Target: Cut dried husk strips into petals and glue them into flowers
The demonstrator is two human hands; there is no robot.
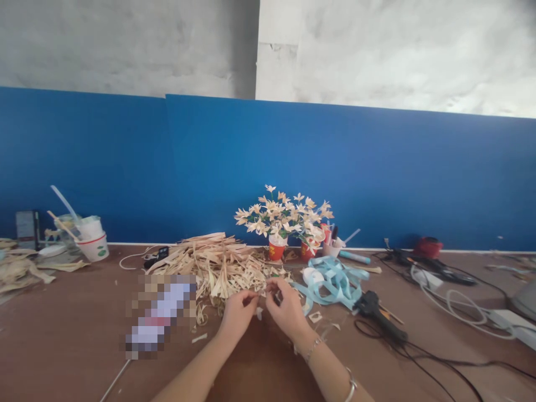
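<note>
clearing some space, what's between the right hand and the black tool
In the head view, pale scraps and part of the blue ribbon lie between the right hand and black tool.

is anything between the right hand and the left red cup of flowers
Yes: the right end of the heap of pale dried strips lies between the right hand and the left red cup; nothing taller shows there.

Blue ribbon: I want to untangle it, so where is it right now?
In the head view, the blue ribbon lies heaped on the table, to the right of the right hand and just beyond the black tool.
</note>
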